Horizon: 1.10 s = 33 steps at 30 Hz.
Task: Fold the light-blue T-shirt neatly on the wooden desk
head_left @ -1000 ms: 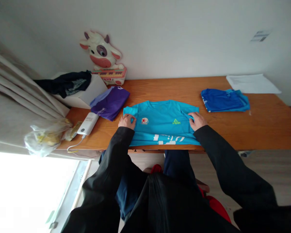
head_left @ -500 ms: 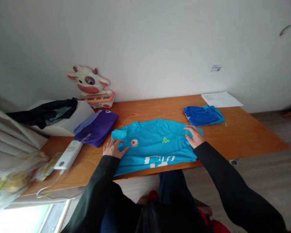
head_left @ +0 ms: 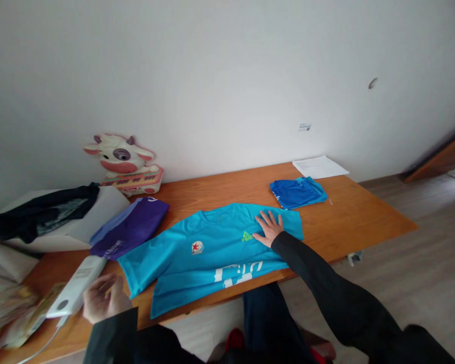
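A bright blue T-shirt [head_left: 220, 247] lies front side up along the table's front edge. It has a round red-and-white badge, a green logo and white lettering across its lower part. My right hand [head_left: 270, 230] rests flat on its chest beside the green logo, fingers spread. Its left-hand sleeve stretches out towards the near left. Just past that sleeve, my left hand [head_left: 106, 298] hovers by a white box-shaped device [head_left: 78, 285]. This hand is a little blurred, its fingers loosely bent and apart from the thumb, with nothing visible in it.
On the wooden table [head_left: 349, 217] are a folded purple garment [head_left: 132, 227], a folded dark blue garment [head_left: 298, 192] and white papers [head_left: 320, 167]. A cow-shaped toy keyboard [head_left: 123, 164] stands against the wall. Dark clothing [head_left: 60, 212] lies over a white box [head_left: 111, 202].
My left hand has moved left and nearer, off the shirt. The sleeve on that side now extends outward. My right hand has shifted inward and flattened onto the chest. The view has turned too.
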{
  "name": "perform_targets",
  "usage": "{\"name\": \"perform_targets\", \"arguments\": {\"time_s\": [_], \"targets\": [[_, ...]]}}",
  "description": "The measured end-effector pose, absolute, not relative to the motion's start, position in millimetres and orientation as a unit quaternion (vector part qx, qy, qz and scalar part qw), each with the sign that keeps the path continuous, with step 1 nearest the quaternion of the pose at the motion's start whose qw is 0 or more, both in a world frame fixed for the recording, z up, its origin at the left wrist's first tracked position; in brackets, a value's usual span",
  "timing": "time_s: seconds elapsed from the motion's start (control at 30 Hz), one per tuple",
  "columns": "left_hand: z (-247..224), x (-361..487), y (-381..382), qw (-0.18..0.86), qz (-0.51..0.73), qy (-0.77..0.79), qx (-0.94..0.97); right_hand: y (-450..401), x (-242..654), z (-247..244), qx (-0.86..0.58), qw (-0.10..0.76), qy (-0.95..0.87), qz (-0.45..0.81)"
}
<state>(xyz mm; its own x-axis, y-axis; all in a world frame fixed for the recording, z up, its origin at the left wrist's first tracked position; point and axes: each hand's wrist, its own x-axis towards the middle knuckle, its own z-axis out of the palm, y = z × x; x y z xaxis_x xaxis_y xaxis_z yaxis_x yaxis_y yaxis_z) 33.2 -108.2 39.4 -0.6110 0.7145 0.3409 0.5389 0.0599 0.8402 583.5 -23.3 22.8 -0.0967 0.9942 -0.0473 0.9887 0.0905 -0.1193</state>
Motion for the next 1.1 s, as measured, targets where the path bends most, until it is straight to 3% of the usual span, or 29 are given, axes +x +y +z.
{"name": "perform_targets", "arguments": {"time_s": [0.07,0.17,0.33,0.6,0.93,1.1], "targets": [[47.5,63.5,-95.2,0.123,0.530,0.696,0.470,-18.8,575.3,30.7,-0.663,0.040,-0.746,0.054],[55.3,113.7,-69.2,0.142,0.354,0.654,0.653,-14.1,561.2,33.2,-0.664,0.058,-0.742,0.062],[50.4,165.6,-39.7,0.106,0.108,0.744,0.651,-0.1,562.9,23.2,-0.682,0.006,-0.727,0.073],[49.2,183.0,-11.2,0.117,0.091,0.745,0.650,36.7,586.0,31.7,-0.679,-0.021,-0.728,0.092],[43.2,173.8,-25.8,0.113,0.082,0.743,0.655,16.1,599.4,16.9,-0.718,0.041,-0.693,0.041],[46.2,174.8,-19.3,0.115,0.084,0.743,0.653,21.9,605.8,15.5,-0.733,0.032,-0.676,0.067]]}}
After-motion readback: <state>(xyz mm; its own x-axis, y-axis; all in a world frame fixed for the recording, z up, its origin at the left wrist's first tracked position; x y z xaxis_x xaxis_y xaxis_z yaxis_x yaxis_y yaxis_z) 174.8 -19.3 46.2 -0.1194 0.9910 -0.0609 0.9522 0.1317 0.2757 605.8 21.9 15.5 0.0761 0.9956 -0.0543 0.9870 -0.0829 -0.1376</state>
